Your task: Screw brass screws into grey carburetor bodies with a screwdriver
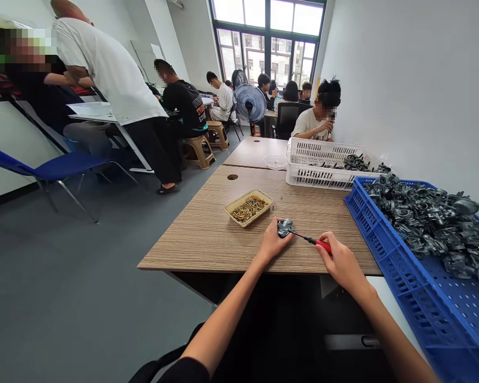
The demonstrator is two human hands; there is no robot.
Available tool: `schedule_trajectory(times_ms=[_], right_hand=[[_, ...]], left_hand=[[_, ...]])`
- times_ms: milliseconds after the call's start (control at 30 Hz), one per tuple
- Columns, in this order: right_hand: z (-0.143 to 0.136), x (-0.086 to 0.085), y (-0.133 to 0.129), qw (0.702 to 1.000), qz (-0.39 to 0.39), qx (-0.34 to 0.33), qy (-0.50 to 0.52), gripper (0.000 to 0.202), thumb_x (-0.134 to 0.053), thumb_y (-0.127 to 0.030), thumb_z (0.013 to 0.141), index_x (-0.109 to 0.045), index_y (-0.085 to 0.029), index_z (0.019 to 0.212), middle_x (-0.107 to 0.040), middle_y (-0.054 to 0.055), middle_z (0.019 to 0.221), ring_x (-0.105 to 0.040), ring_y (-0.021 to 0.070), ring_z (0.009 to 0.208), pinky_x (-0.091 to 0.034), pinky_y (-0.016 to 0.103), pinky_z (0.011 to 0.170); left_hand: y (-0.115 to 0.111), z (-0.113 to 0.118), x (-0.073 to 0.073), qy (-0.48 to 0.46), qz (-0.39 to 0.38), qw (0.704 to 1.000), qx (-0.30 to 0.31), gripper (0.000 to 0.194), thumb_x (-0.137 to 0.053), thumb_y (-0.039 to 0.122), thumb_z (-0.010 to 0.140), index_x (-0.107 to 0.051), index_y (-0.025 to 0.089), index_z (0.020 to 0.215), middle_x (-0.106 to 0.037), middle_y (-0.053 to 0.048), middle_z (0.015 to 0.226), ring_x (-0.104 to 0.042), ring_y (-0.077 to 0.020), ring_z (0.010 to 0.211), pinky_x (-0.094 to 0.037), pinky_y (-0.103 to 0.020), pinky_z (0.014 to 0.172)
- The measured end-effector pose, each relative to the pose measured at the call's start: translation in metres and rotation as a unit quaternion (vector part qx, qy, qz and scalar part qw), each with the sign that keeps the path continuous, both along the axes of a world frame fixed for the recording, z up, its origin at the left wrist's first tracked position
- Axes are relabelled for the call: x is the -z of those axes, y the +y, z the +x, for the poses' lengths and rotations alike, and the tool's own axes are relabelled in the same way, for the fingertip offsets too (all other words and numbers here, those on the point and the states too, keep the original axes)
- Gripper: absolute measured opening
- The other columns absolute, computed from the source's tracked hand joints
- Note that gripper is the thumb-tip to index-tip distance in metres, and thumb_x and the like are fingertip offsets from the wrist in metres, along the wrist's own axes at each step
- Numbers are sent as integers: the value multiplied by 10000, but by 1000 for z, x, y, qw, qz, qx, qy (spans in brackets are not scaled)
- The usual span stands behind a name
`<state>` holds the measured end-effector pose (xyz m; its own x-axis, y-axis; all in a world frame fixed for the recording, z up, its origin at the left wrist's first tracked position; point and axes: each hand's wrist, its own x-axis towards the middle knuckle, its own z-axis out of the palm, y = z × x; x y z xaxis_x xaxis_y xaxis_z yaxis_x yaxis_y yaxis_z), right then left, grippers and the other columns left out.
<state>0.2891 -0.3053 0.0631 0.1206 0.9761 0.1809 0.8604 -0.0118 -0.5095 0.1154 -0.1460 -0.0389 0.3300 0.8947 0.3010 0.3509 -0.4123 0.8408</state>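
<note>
Over the bench (207,234), my left fingers (277,221) clamp a carburetor (286,226), right fingers (334,243) a screwdriver (310,240), for likely screwdriving that wants steady torque.

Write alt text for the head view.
The left hand holds a grey part over a table; the right hand holds a red-handled screwdriver to it. Beyond sits a tray of golden pieces; at right, a blue crate of metal parts.

The part (285,227) looks dull metal, the screwdriver handle (323,246) smooth plastic, the tabletop (199,242) matt grained wood.
</note>
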Motion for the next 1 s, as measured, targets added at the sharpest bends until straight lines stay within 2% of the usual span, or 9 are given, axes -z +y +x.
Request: schedule_trajectory(times_ms=[267, 467, 633, 767, 867, 1000], right_hand=[[3, 5, 1, 999, 19, -19, -20, 178, -415, -387, 1045, -509, -254, 1118, -704, 65, 1071, -697, 243, 935, -499, 342, 802], [4, 7, 1, 998, 37, -27, -36, 175, -403, -354, 1047, -522, -265, 1140, -683, 58, 1112, -692, 239, 964, -508, 336, 776], [7, 8, 2, 999, 37, -15, -16, 167, -442, -369, 1032, -528, -270, 1136, -704, 50, 1078, -691, 238, 924, -503, 344, 774], [20, 9, 7, 998, 50, -3, 31, 176, -461, -404, 1022, -536, -273, 1111, -717, 46, 1054, -685, 232, 915, -495, 344, 793], [36, 18, 15, 993, 77, 25, 82, 240, -475, -471, 1000, -546, -259, 1088, -717, 51, 967, -676, 225, 825, -496, 333, 747], [57, 45, 26, 984, 113, 89, 102, 299, -470, -511, 957, -549, -239, 1054, -708, 70, 911, -669, 242, 792, -501, 364, 768]], left_hand=[[-1, 0, -1, -7, 4, 1000, -1, 383, -720, 375, 798, -534, 235, 1102, -692, -16, 984, -648, -193, 876, -472, -306, 815], [-3, -1, -6, 9, -8, 1000, -2, 380, -716, 356, 797, -534, 233, 1107, -697, -18, 1007, -657, -198, 921, -474, -311, 854], [-3, -1, -7, 10, -10, 1000, 2, 386, -717, 375, 803, -531, 238, 1112, -698, -18, 1019, -655, -199, 917, -474, -313, 852], [-4, -1, -6, 14, -9, 1000, 14, 415, -736, 406, 796, -529, 241, 1116, -695, -24, 1053, -656, -208, 945, -475, -324, 878], [-4, 0, -4, 20, -3, 1000, 18, 428, -739, 429, 795, -533, 233, 1114, -691, -29, 1039, -654, -214, 946, -478, -332, 874], [-4, 0, -2, 17, 3, 1000, 19, 430, -743, 421, 790, -541, 230, 1118, -694, -33, 1042, -655, -219, 957, -484, -337, 877]])
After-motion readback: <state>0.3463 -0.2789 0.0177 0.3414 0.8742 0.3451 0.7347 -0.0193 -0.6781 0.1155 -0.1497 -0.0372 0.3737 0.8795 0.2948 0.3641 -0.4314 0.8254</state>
